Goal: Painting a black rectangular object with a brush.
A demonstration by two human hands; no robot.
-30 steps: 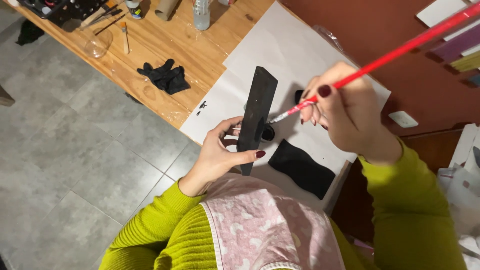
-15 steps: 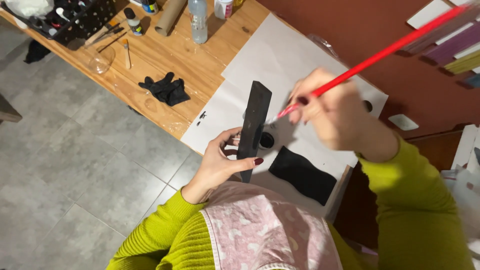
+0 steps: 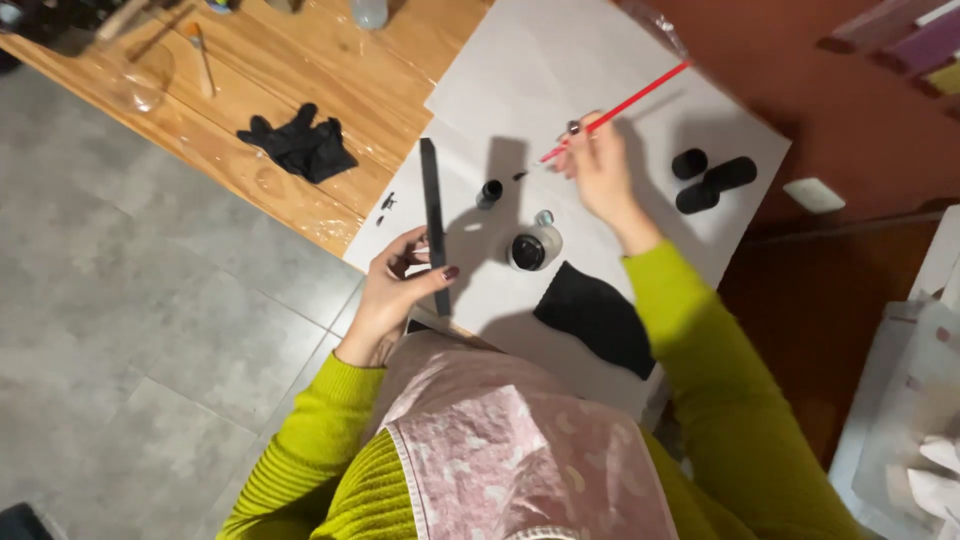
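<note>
A wooden table (image 3: 300, 70) runs across the top of the view, and most of its near end is covered by a big white paper sheet (image 3: 560, 70). On that sheet, close to the person's body, lies a flat black patch (image 3: 597, 315), and over to the right sit three black cylinders (image 3: 712, 182) bunched together. A black glove (image 3: 300, 148) lies crumpled on the bare wood to the left. The left hand (image 3: 392, 295) grips the lower end of a long black strip (image 3: 433, 215), holding it on edge above the paper. The right hand (image 3: 600, 170) pinches a thin red-handled brush (image 3: 615, 112), tip pointing down and left. Between the hands stand a small open jar (image 3: 530, 248) with dark contents and a tiny black bottle (image 3: 489, 192).
</note>
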